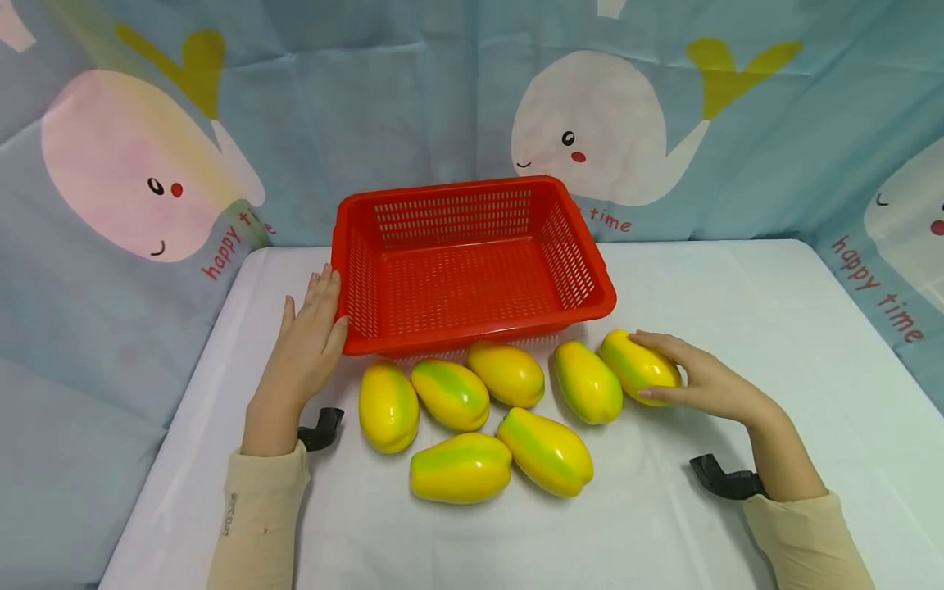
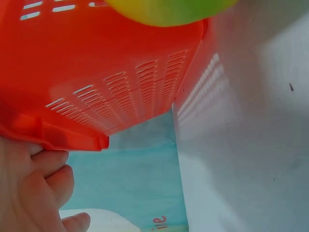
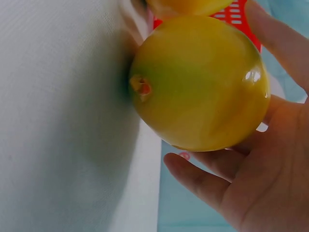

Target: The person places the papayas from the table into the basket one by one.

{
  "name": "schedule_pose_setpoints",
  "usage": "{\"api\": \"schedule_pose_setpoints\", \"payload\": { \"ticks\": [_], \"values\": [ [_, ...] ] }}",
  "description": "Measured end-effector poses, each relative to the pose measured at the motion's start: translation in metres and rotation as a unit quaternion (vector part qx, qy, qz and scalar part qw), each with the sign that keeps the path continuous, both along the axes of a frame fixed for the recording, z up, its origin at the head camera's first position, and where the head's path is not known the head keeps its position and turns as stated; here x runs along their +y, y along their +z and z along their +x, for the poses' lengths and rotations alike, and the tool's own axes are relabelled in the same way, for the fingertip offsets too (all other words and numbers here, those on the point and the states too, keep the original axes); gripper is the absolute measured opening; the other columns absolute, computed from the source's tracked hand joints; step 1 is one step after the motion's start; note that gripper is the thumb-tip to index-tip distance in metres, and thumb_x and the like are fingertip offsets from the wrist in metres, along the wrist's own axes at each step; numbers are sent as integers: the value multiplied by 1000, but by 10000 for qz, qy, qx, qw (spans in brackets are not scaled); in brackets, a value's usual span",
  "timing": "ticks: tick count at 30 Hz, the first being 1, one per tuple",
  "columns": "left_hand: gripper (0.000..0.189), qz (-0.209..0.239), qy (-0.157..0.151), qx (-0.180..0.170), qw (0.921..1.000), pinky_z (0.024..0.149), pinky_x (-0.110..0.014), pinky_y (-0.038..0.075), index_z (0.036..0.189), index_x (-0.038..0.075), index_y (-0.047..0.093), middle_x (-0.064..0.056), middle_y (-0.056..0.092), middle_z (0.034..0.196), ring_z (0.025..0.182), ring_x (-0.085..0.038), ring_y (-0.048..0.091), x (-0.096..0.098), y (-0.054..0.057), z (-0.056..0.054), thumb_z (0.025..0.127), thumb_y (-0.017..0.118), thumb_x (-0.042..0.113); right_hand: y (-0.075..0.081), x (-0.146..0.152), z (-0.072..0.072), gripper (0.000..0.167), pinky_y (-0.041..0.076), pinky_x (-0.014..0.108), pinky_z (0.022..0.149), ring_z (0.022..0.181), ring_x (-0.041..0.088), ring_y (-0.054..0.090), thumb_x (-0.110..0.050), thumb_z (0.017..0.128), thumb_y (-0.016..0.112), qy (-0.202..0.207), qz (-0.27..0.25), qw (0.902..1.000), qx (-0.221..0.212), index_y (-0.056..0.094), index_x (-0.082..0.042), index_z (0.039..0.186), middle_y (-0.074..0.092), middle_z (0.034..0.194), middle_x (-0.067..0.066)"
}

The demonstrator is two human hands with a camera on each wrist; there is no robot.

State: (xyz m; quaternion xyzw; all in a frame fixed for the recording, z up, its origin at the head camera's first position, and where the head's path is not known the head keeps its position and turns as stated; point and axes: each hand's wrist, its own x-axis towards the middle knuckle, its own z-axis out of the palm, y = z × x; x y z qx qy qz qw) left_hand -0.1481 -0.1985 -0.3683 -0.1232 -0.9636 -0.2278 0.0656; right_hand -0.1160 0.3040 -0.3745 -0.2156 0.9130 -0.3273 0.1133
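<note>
A red plastic basket (image 1: 472, 328) with slotted sides stands at the back of the table. My left hand (image 1: 306, 336) rests against its left rim, fingers stretched along the outside and thumb at the edge. In the left wrist view those fingers (image 2: 60, 183) lie just below the rim. My right hand (image 1: 708, 381) holds the rightmost yellow-green papaya (image 1: 640, 369) between fingers and thumb. The right wrist view shows this papaya (image 3: 200, 84) end-on, with its stem scar, close to the white cloth. Just left of it lies another papaya (image 1: 587, 383).
Several more papayas lie before the basket, including one at the left (image 1: 388, 407) and two in front, a horizontal papaya (image 1: 460, 469) and a slanted papaya (image 1: 546, 452). A blue whale-print curtain (image 1: 413, 106) hangs behind the white-covered table (image 1: 457, 549). Black wrist mounts (image 1: 726, 479) stick out beside both forearms.
</note>
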Motion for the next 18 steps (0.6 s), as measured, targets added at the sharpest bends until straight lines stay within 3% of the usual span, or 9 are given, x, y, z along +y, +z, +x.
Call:
{"api": "schedule_pose_setpoints", "payload": {
  "ticks": [6,8,13,18],
  "values": [
    [59,-169,-14,99,9998,111,-56,-4,151,3,10,-10,7,157,144,-26,3,1,4,-1,101,30,27,-1,2,-1,71,35,37,99,123,29,41,-26,84,71,-16,60,10000,48,38,-10,144,42,141,13],
    [59,-135,-10,77,9999,111,-55,-4,151,3,10,-10,7,157,144,-26,3,2,3,-1,101,31,27,-1,2,-1,71,35,36,98,122,28,42,-26,84,71,-22,68,10000,22,37,-11,145,42,141,12],
    [60,-88,20,19,10000,111,-54,-5,151,3,10,-10,6,157,144,-26,3,2,1,-1,100,32,28,-3,0,-1,73,36,48,96,119,26,43,-28,84,72,-9,54,9999,-106,35,-12,146,41,141,12],
    [60,-73,31,7,10000,111,-54,-4,151,4,10,-10,6,157,144,-26,3,1,0,0,100,32,27,-6,-2,-3,74,40,34,93,113,23,45,-28,84,71,-36,75,9998,-154,34,-13,146,42,139,11]
  ]
}}
